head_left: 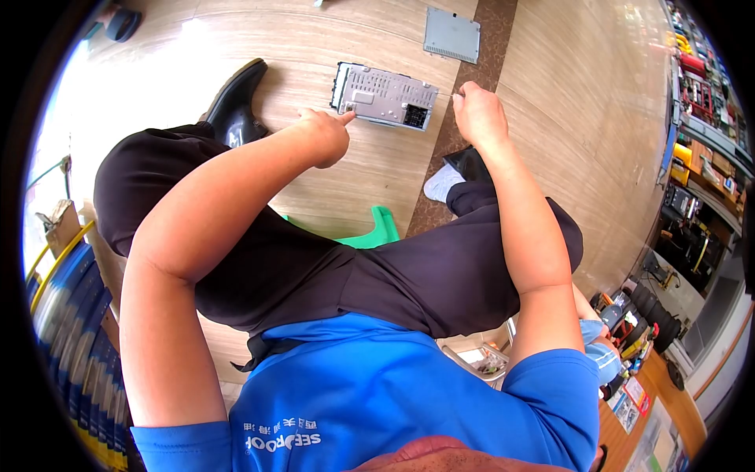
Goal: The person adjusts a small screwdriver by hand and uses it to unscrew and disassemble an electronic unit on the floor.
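Pointing with an extended forefinger, the left hand (324, 138) meets the metal box (384, 93) near its 8 o'clock corner, the other fingers loosely folded and grasping nothing visible. The box, at 12 o'clock in the view, lies on the pale floor (307, 47) with its slotted silver face upward; a black socket (415, 116) occupies its 4 o'clock corner. The right hand (481, 114), at 3 o'clock from the box and apart from it, is closed in a pinch of thumb and forefinger; whether a small item sits between them cannot be told. A flat metal plate (451, 36) lies near 1 o'clock, partly over the dark floor strip (491, 47). A black boot (236, 106) stands between 10 and 11 o'clock. Between the knees, at the centre, part of a green plastic object (381, 230) is visible. Crowded shelves (696, 86) appear at 2 o'clock, blue-and-yellow items (79, 315) between 8 and 9, and part of another person (599, 346) at 4.
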Available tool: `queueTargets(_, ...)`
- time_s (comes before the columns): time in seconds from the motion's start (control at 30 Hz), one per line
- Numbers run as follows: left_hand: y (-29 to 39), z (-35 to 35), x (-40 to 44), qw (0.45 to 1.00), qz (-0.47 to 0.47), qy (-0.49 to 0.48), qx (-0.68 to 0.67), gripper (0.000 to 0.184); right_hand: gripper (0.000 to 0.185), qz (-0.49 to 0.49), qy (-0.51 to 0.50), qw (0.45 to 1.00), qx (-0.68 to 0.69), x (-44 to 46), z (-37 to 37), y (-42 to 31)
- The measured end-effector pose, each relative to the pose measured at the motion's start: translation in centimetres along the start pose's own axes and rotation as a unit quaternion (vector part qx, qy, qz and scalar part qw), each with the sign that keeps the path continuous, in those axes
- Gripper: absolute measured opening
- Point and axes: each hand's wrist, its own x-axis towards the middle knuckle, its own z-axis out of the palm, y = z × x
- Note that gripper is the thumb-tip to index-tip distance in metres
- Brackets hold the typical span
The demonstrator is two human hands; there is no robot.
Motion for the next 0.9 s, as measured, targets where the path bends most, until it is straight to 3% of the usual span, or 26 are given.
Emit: queueTargets(0.9, -0.02, 0.04, -0.11, 1.0, 0.003, 0.01, 0.022, 0.051, 0.022, -0.035, -0.004, 0.999, 0.001, -0.01, 0.09, 0.1)
